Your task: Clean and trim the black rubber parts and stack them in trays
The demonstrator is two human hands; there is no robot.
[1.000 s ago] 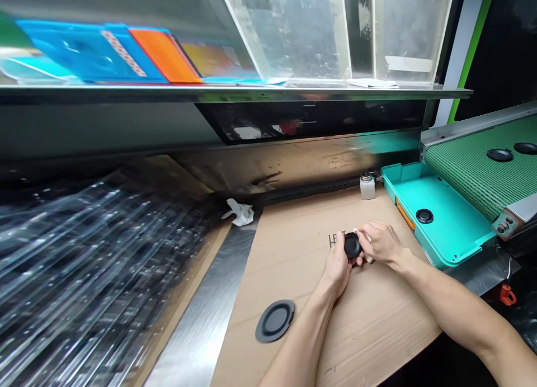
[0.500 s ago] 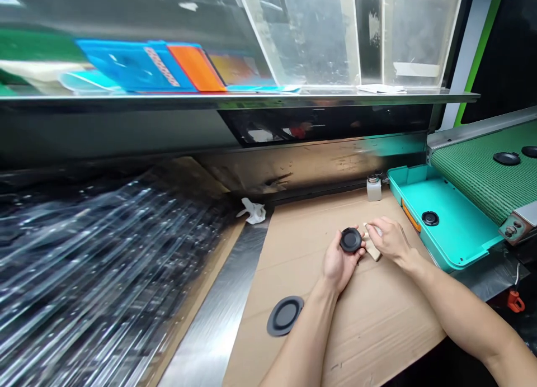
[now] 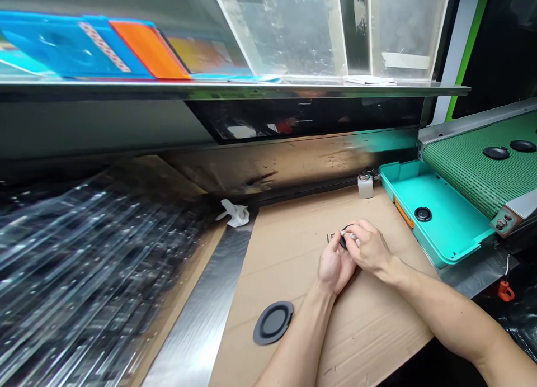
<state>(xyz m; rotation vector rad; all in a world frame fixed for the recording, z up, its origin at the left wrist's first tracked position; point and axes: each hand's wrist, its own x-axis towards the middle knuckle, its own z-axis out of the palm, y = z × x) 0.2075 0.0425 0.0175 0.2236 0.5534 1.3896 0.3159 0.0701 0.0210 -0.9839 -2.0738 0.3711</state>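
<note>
My left hand [image 3: 333,268] is closed around a small black round part [image 3: 343,242] above the brown cardboard sheet [image 3: 289,258]. My right hand [image 3: 371,249] lies over that part, its fingers pinching a bit of white cloth [image 3: 351,236] against it. Most of the black part is hidden behind the fingers. Left of my left forearm, a larger grey-black disc [image 3: 272,322] with a raised ring rests on the cardboard.
At right, a turquoise tray [image 3: 451,258] with an orange latch holds one black round part [image 3: 423,214]. Beyond it runs a green conveyor belt [image 3: 470,166] carrying black parts. A small white bottle [image 3: 365,187] stands behind my hands. Crumpled white tissue [image 3: 235,215] and clear plastic trays [image 3: 92,275] lie left.
My right hand has moved left onto the black part and now presses the white cloth to it. The whole view has shifted slightly as my head turned right.
</note>
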